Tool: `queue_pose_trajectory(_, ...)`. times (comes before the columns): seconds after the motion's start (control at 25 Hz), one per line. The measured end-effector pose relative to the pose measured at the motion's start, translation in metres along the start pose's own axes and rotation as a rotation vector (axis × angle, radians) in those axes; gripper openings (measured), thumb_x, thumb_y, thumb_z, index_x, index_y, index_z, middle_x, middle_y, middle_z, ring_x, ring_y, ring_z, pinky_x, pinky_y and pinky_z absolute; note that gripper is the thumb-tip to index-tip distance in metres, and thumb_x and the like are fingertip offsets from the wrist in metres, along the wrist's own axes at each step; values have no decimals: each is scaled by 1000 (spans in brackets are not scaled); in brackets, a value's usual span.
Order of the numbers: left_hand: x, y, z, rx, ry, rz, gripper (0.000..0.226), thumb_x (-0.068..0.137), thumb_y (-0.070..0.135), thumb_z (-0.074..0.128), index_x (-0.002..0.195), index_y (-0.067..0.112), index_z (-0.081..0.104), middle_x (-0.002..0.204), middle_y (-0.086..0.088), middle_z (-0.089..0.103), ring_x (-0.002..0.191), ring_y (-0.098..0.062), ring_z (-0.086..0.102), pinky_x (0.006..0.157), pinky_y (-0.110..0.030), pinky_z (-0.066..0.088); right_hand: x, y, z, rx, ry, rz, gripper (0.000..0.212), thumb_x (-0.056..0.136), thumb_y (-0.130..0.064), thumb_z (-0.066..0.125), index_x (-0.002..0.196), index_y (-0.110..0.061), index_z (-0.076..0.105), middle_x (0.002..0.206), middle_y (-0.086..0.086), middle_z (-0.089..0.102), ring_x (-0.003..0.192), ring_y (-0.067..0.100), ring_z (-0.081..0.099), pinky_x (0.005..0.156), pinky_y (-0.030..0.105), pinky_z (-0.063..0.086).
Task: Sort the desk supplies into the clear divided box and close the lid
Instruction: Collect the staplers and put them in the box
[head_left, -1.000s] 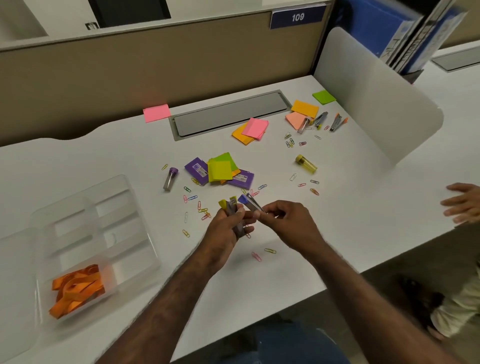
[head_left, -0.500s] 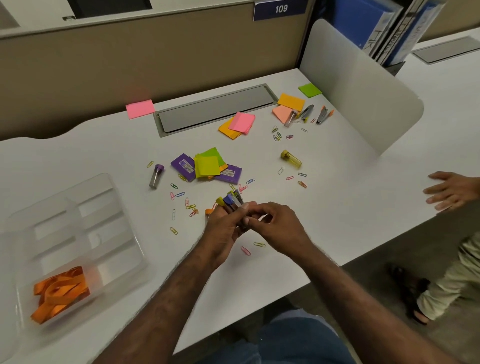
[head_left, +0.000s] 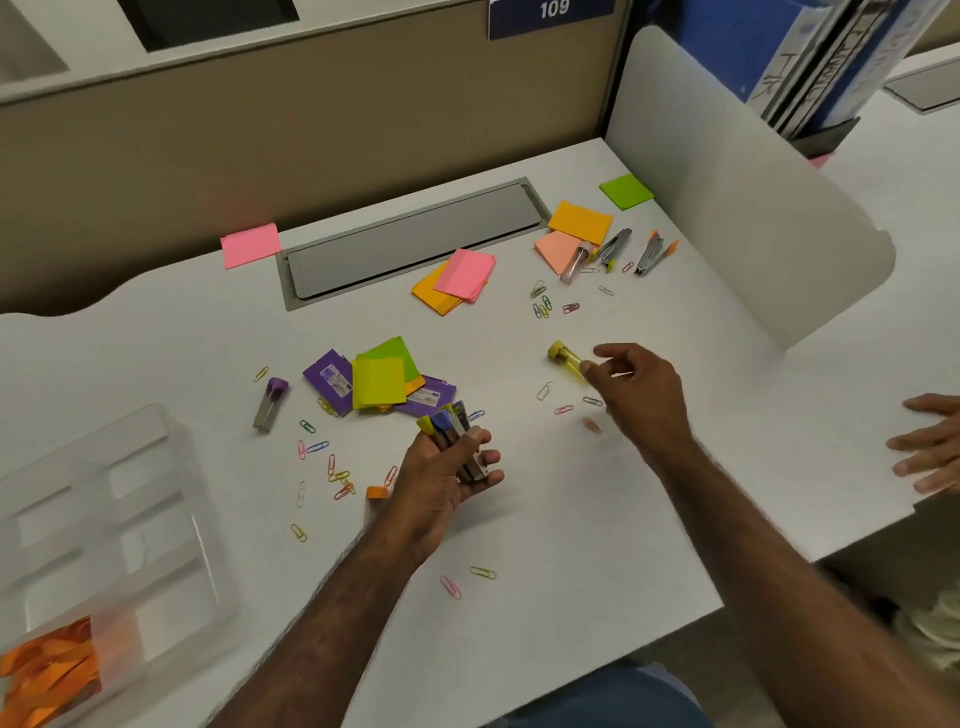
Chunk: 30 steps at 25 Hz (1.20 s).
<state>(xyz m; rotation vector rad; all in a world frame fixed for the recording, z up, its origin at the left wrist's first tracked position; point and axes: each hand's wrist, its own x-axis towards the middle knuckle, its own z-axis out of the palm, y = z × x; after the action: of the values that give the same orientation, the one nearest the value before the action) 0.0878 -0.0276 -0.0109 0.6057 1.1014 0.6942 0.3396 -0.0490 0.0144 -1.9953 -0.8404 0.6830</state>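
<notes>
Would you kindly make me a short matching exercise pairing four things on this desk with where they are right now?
Things:
1. bundle of small tubes
2. yellow tube
3. orange bands
4. purple-capped tube

Places:
A. in the clear divided box
B. at the right hand fingertips
C. gripped in the left hand
D. lying alone on the desk

Pairs: 1-C, 2-B, 3-A, 4-D

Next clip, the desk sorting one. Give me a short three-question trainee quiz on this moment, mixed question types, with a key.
1. True or false: the left hand grips a bundle of lead tubes.
2. Which item is the right hand reaching for? A) yellow tube B) green sticky pad C) stapler
3. Fill in: the clear divided box holds only ____ bands.

Key: 1 true; 2 A; 3 orange.
</notes>
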Motion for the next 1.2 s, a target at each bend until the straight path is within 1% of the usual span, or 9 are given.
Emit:
queue_pose_trajectory(0.08, 15, 4, 10, -12, 6, 1, 28, 96, 17, 69, 121, 6, 62, 103, -9, 75, 89, -24, 76, 75, -43, 62, 44, 7, -10, -40, 108, -28, 29, 87, -39, 78, 112, -25, 74, 89, -8, 73, 85, 5, 66, 84, 30, 54)
queue_pose_trajectory(0.2, 36, 7, 24, -27, 22, -3, 27, 96, 17, 68, 120, 4, 62, 103, -10, 75, 88, -24, 75, 75, -42, 62, 111, 20, -17, -90, 220, -41, 37, 88, -43, 74, 119, -23, 71, 105, 1, 72, 97, 16, 66, 86, 28, 50)
queue_pose_trajectory(0.32, 52, 8, 38, -36, 43, -2, 30, 94, 17, 69, 120, 6, 61, 100, -8, 76, 86, -23, 75, 74, -42, 62, 170, 26, -18, -154, 259, -6, 56, 86, -52, 73, 132, -22, 63, 118, 6, 66, 106, 17, 61, 87, 26, 42)
queue_pose_trajectory(0.44, 63, 7, 48, -44, 75, -11, 24, 96, 14, 66, 119, 8, 61, 98, -8, 76, 84, -24, 76, 71, -43, 63, 217, 28, -15, -208, 234, 56, 73, 86, -55, 72, 146, -20, 50, 134, 13, 56, 120, 27, 59, 101, 33, 44)
queue_pose_trajectory(0.56, 67, 5, 56, -35, 91, -15, 17, 98, 14, 64, 114, 9, 62, 98, -9, 75, 83, -24, 75, 73, -45, 64, 244, 31, -9, -355, 179, 62, 71, 90, -51, 69, 149, -21, 46, 141, 18, 46, 127, 39, 54, 107, 43, 44)
queue_pose_trajectory(0.68, 69, 5, 63, -25, 100, -14, 14, 98, 16, 64, 111, 10, 63, 97, -8, 76, 85, -25, 75, 76, -48, 64, 254, 31, -4, -506, 132, 33, 54, 93, -40, 65, 142, -19, 53, 140, 21, 45, 130, 43, 46, 106, 47, 43)
queue_pose_trajectory(0.84, 71, 7, 71, -16, 103, 1, 14, 99, 15, 62, 113, 11, 62, 98, -8, 76, 87, -26, 76, 78, -49, 65, 242, 32, -9, -459, 116, 7, 46, 86, -20, 63, 131, -17, 58, 132, 19, 53, 123, 41, 52, 100, 43, 45)
queue_pose_trajectory(1.04, 69, 8, 84, -16, 100, -8, 29, 98, 14, 65, 124, 5, 59, 106, -13, 73, 91, -27, 75, 80, -49, 64, 181, 36, -10, -181, 57, 8, 42, 83, -26, 70, 123, -22, 60, 108, 2, 70, 96, 23, 67, 78, 28, 48)
queue_pose_trajectory(1.2, 69, 9, 95, 7, 86, -14, 46, 90, 18, 73, 130, 5, 56, 117, -16, 74, 99, -29, 76, 80, -48, 64, 106, 27, -1, 147, -111, -25, 38, 81, -29, 77, 115, -26, 62, 92, -9, 69, 71, 3, 64, 62, 24, 54)
